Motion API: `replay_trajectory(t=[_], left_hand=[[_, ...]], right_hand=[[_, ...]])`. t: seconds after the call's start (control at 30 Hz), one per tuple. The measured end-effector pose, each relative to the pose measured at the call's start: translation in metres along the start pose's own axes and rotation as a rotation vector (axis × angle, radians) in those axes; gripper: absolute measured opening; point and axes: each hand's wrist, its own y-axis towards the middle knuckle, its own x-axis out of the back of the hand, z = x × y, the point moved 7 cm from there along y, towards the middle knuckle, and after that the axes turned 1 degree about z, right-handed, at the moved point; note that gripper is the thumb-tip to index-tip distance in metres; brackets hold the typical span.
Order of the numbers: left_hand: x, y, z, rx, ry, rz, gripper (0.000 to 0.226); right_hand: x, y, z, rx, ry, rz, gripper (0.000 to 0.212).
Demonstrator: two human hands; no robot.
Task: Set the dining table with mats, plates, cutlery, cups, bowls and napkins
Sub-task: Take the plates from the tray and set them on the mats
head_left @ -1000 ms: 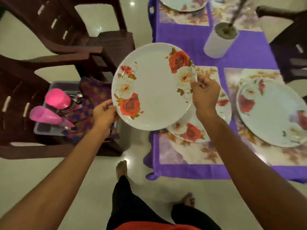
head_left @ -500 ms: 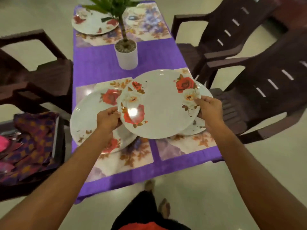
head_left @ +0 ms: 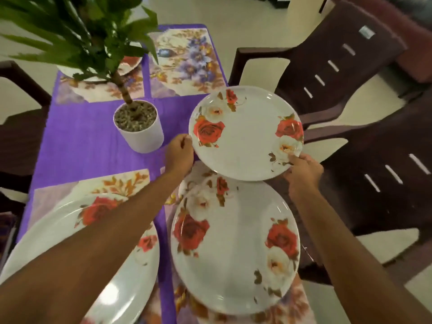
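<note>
I hold a white plate with red roses (head_left: 246,133) in the air over the table's right side. My left hand (head_left: 180,154) grips its left rim and my right hand (head_left: 302,170) pinches its near right rim. Below it a second rose plate (head_left: 233,249) lies on a floral mat (head_left: 297,302) near me. A third rose plate (head_left: 70,253) lies on the near left mat (head_left: 58,192), partly hidden by my left forearm. At the far end, a floral mat (head_left: 187,64) lies bare, and beside it another plate (head_left: 128,64) shows behind the plant's leaves.
A potted green plant in a white pot (head_left: 140,129) stands mid-table on the purple cloth (head_left: 81,141). Dark brown plastic chairs (head_left: 339,66) stand along the right side, and another chair (head_left: 16,127) on the left.
I have leaned in over the table and carried the held plate forward and right, past the near right plate towards the far end. Both hands keep their hold on its rim.
</note>
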Motion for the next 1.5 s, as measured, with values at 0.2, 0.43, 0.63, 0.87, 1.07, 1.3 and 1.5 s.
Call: replay_trajectory(t=[0.2, 0.43, 0.63, 0.87, 1.07, 1.3, 1.5], left_hand=[[-0.04, 0.075, -0.004, -0.251, 0.438, 0.054, 0.033], [-0.064, 0.163, -0.014, -0.372, 0.844, 0.033, 0.048], [-0.083, 0.177, -0.003, -0.351, 0.995, 0.022, 0.066], [-0.084, 0.177, -0.002, -0.359, 1.077, -0.008, 0.068], [-0.085, 0.178, -0.002, -0.355, 1.07, -0.005, 0.068], [-0.086, 0.178, -0.002, -0.348, 1.07, -0.013, 0.068], [-0.086, 0.179, -0.002, -0.339, 1.085, 0.001, 0.067]], right_hand=[[-0.089, 0.082, 0.004, -0.016, 0.098, 0.011, 0.016], [-0.197, 0.154, 0.003, -0.068, 0.183, 0.074, 0.024], [-0.293, 0.192, 0.003, -0.027, 0.115, 0.128, 0.02], [-0.373, 0.192, -0.002, -0.03, 0.03, 0.19, 0.028], [-0.399, 0.194, -0.01, -0.08, 0.081, 0.189, 0.026], [-0.414, 0.192, -0.01, -0.078, 0.075, 0.187, 0.021], [-0.42, 0.195, -0.011, 0.016, -0.138, 0.209, 0.03]])
